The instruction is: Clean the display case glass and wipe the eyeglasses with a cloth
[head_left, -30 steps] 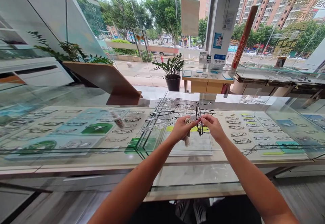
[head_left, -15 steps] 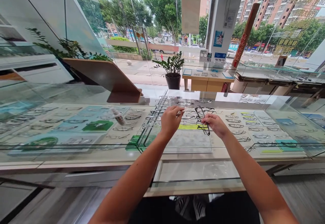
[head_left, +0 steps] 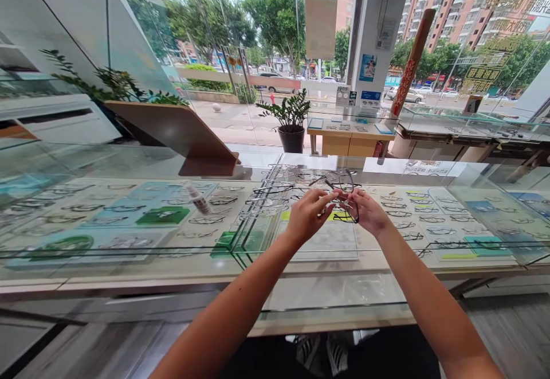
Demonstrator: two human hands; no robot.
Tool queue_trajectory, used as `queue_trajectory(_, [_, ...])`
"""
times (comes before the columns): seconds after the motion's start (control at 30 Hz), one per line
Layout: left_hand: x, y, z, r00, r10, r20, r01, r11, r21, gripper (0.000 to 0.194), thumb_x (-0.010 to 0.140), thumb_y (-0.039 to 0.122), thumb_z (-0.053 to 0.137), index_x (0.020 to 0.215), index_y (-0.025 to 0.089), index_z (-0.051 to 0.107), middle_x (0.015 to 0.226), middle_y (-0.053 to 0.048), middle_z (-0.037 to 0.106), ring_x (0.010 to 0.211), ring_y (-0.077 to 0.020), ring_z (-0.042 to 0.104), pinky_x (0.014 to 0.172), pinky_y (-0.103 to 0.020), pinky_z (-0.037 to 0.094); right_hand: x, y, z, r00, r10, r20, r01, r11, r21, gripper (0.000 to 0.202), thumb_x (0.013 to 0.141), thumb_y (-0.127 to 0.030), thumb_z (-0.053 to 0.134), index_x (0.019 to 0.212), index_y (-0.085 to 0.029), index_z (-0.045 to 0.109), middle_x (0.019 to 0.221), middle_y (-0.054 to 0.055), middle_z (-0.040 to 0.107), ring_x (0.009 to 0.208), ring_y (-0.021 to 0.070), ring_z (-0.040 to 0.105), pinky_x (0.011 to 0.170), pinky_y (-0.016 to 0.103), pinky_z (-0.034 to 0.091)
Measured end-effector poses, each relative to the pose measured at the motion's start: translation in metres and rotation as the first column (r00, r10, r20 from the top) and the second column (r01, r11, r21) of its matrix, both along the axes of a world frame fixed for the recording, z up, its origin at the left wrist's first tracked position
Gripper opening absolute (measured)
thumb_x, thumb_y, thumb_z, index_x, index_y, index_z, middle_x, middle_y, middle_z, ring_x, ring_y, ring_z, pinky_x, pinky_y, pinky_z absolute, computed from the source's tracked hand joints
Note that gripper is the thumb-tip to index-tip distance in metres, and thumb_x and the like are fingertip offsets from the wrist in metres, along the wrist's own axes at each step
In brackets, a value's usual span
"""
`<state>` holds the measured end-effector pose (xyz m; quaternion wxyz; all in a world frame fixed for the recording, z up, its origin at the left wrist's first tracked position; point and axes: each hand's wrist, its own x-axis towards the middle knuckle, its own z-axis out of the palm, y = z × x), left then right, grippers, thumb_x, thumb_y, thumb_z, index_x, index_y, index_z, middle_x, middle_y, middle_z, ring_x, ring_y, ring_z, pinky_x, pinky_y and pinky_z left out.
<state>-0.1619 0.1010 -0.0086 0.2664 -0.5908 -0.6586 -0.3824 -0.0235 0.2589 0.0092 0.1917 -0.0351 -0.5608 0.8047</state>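
Over the glass counter, my right hand [head_left: 368,213] pinches a pair of dark-framed eyeglasses [head_left: 356,214] by its middle. The frame is turned on end, with one rim towards the window and the other towards me. My left hand [head_left: 308,216] has its fingers curled against the left side of the same eyeglasses, thumb and fingertips close together. Its fingertips partly cover the frame, and something small and dark shows at its fingers. Beneath and beyond both hands, several other eyeglasses [head_left: 271,190] lie in rows on the counter top.
A small white bottle [head_left: 197,198] stands left on the glass counter [head_left: 309,301], near a brown slanted board [head_left: 172,132]. Display eyeglasses [head_left: 442,230] fill the case on both sides. A potted plant [head_left: 292,138] and a wooden table [head_left: 358,144] are beyond, by the window.
My left hand has moved right, from apart to meeting the eyeglasses at my right hand. The eyeglasses have turned and risen slightly, still in my right hand.
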Motion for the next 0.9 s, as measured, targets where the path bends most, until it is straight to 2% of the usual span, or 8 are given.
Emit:
queue_trajectory(0.1, [0.008,0.002,-0.003,0.997,-0.067,-0.031,0.065,0.995,-0.074,0.026,0.104,0.035,0.056,0.118,0.029,0.077,0.101,-0.007,0.074,0.088,-0.017,0.067,0.072,-0.026,0.047,0.002,-0.003,0.0,0.999,0.035,-0.03,-0.036,0.999,-0.005,0.037,0.077,-0.054,0.087,0.08,-0.026,0.063,0.12,0.006,0.079,0.121,0.0243,0.072,0.104,0.041,0.057])
queue_trajectory(0.17, [0.01,0.003,-0.004,0.997,-0.071,-0.04,0.067,0.993,-0.096,0.026,0.104,0.035,0.056,0.115,0.028,0.078,0.099,-0.007,0.075,0.087,-0.0169,0.067,0.071,-0.026,0.047,0.002,-0.004,0.0,0.998,0.044,-0.035,-0.045,0.999,-0.018,0.037,0.076,-0.054,0.088,0.08,-0.026,0.065,0.124,0.006,0.079,0.124,0.0258,0.07,0.105,0.043,0.057])
queue_trajectory(0.3, [0.008,0.004,-0.006,0.999,-0.012,-0.05,0.009,0.999,-0.049,0.025,0.106,0.036,0.054,0.107,0.025,0.077,0.095,-0.006,0.075,0.087,-0.0168,0.067,0.071,-0.026,0.046,0.002,-0.003,0.002,0.998,0.034,-0.046,-0.037,0.997,-0.061,0.037,0.073,-0.055,0.09,0.081,-0.026,0.069,0.132,0.006,0.076,0.13,0.0276,0.067,0.114,0.046,0.051])
queue_trajectory(0.43, [0.004,0.003,-0.006,0.999,0.033,-0.038,-0.032,0.999,0.008,0.023,0.104,0.037,0.058,0.097,0.022,0.075,0.091,-0.005,0.074,0.082,-0.0163,0.066,0.066,-0.026,0.044,0.005,0.001,0.004,0.992,0.035,-0.118,-0.046,0.995,-0.094,0.027,0.078,-0.05,0.088,0.084,-0.028,0.073,0.133,0.003,0.075,0.129,0.0242,0.067,0.117,0.042,0.049])
queue_trajectory(0.63, [0.006,0.004,-0.005,0.999,0.018,0.027,-0.018,1.0,-0.015,0.02,0.103,0.037,0.061,0.096,0.022,0.072,0.09,-0.004,0.072,0.081,-0.0161,0.067,0.067,-0.026,0.043,0.007,0.009,0.003,0.986,-0.001,-0.164,-0.014,0.996,-0.086,0.024,0.08,-0.049,0.086,0.085,-0.03,0.073,0.131,0.001,0.075,0.13,0.0247,0.066,0.119,0.045,0.047])
queue_trajectory(0.77, [0.013,-0.002,0.01,0.994,-0.009,0.11,0.014,0.999,-0.044,0.027,0.096,0.044,0.067,0.11,0.021,0.069,0.095,-0.005,0.071,0.081,-0.0174,0.067,0.069,-0.026,0.045,0.01,0.013,0.002,0.983,-0.03,-0.181,0.005,0.99,-0.138,0.024,0.078,-0.049,0.088,0.084,-0.031,0.074,0.126,-0.001,0.077,0.125,0.0241,0.068,0.118,0.047,0.048])
queue_trajectory(0.9, [0.01,-0.025,0.037,0.949,0.08,0.304,-0.043,0.991,-0.125,0.023,0.1,0.04,0.056,0.095,0.021,0.068,0.084,-0.003,0.072,0.073,-0.0169,0.066,0.067,-0.027,0.042,0.018,0.017,0.005,0.978,-0.024,-0.209,-0.007,0.989,-0.146,0.022,0.075,-0.048,0.09,0.08,-0.033,0.074,0.115,-0.004,0.079,0.117,0.0211,0.072,0.115,0.044,0.05])
